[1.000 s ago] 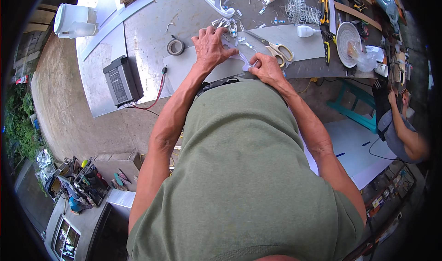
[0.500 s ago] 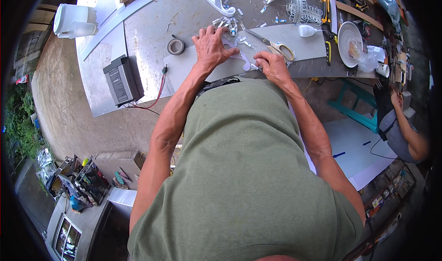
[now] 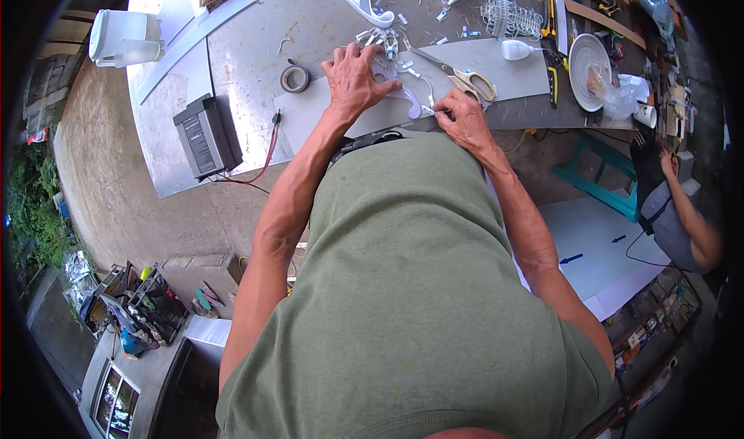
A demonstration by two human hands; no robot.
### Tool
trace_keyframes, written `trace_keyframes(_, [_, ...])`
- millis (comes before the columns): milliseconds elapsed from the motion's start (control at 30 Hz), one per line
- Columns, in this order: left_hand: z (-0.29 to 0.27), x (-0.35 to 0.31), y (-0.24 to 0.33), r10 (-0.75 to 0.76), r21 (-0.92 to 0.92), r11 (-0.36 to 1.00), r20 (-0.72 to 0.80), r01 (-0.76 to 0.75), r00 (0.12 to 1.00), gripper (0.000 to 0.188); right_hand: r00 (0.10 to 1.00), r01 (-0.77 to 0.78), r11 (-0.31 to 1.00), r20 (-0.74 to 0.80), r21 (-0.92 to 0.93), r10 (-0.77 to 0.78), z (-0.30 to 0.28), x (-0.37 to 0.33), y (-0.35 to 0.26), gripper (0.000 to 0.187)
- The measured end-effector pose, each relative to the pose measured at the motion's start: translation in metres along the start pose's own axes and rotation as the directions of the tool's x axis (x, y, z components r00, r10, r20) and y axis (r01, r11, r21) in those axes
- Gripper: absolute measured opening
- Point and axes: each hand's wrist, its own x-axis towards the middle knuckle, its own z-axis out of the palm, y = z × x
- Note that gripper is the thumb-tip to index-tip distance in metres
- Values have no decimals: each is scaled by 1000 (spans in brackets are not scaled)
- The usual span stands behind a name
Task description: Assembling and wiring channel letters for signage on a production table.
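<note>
My left hand rests over a pale curved plastic piece, fingers bent and thumb lying across it; part of the piece is hidden under the palm. My right hand is closed in a pinch at the near end of a wired string of small light modules, just right of the piece. The string runs away from me toward a tangle of more modules beyond my left fingers. Scissors with beige handles lie open beyond my right hand.
A grey tape roll sits left of my hand, and a black power unit stands at the table's left. White curved shapes, a coiled string, a white bottle and a round basket lie around. A person's arm shows at far right.
My right hand has moved slightly down and to the right, drawing the module string's near end with it. My left hand has stayed nearly in place.
</note>
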Motion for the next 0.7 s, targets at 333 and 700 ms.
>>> trace_keyframes(333, [1, -2, -2, 36, -15, 999, -58, -37, 998, 74, 998, -53, 996, -26, 77, 56, 1, 2, 1, 11])
trace_keyframes(700, [0, -2, -1, 18, -17, 1000, -21, -19, 1000, 73, 996, -62, 989, -60, 135, 70, 3, 3, 3, 10])
